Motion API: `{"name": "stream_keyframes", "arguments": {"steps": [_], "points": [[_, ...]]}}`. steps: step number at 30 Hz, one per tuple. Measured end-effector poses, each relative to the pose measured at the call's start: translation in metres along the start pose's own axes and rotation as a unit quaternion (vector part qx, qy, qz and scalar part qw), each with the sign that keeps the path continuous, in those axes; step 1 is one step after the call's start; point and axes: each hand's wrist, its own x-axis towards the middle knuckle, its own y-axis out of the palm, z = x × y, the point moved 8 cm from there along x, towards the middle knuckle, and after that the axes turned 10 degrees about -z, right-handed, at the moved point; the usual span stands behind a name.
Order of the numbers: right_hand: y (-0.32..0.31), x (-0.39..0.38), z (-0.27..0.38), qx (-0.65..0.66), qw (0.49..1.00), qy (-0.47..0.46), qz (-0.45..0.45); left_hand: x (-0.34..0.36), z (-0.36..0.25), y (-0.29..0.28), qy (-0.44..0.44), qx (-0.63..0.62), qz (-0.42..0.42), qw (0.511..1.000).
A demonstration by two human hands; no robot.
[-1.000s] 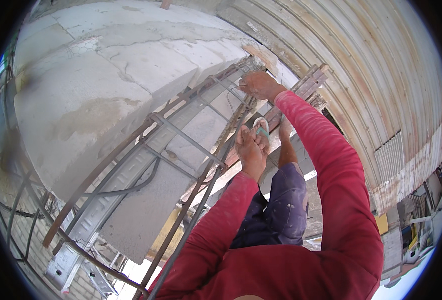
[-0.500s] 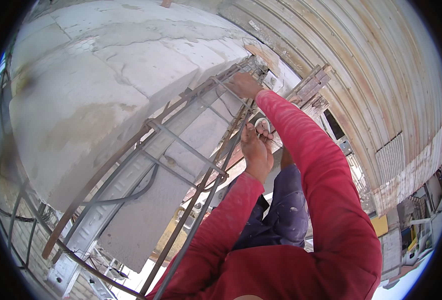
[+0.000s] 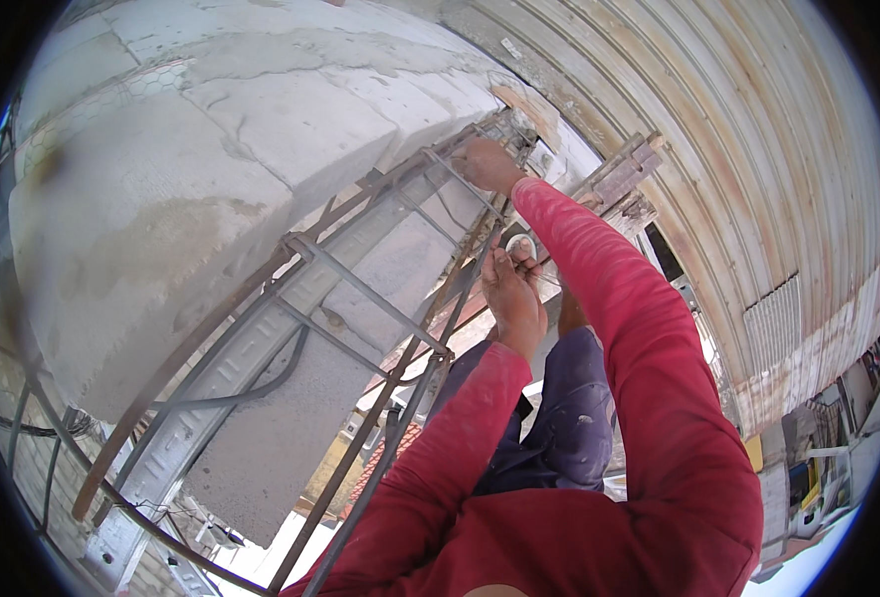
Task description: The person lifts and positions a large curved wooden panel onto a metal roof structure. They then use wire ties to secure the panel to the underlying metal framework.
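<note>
A long cage of steel rebar (image 3: 360,289) runs slantwise from the lower left to the upper middle, with stirrups crossing its long bars. My right hand (image 3: 487,164) reaches to its far end, fingers closed around a bar there. Below it, my left hand (image 3: 514,303) is raised beside the cage's near bar, fingers bent and bunched together. A small dark tip shows above those fingers, but what they hold is too small to make out. Just behind the left fingertips is a round white-rimmed thing (image 3: 522,245), partly covered.
A pale plastered block wall (image 3: 161,179) stands beyond the cage, with a perforated metal channel (image 3: 211,398) along it. Ribbed metal sheeting (image 3: 738,149) fills the right. Wooden pieces (image 3: 627,169) jut out near my right forearm. My legs (image 3: 569,408) are below my arms.
The view has shifted slightly, so the cage and wall sit a little differently. Both hands stay at nearly the same places by the cage.
</note>
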Motion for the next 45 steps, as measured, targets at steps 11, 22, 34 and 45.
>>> {"name": "stream_keyframes", "arguments": {"steps": [11,22,34,45], "points": [[-0.070,0.017,0.032,-0.098,0.992,-0.069,-0.049,0.015,0.005,-0.018,-0.022,0.011,-0.046,0.999],[-0.051,0.026,0.052,-0.046,0.945,-0.089,0.312,0.019,0.002,-0.020,-0.062,-0.006,-0.022,0.998],[-0.019,0.032,0.063,-0.085,0.914,-0.076,0.390,0.025,-0.004,-0.023,-0.016,0.016,0.083,0.996],[-0.021,0.032,0.048,-0.058,0.952,-0.132,0.270,-0.011,0.003,-0.008,-0.077,-0.056,0.074,0.993]]}}
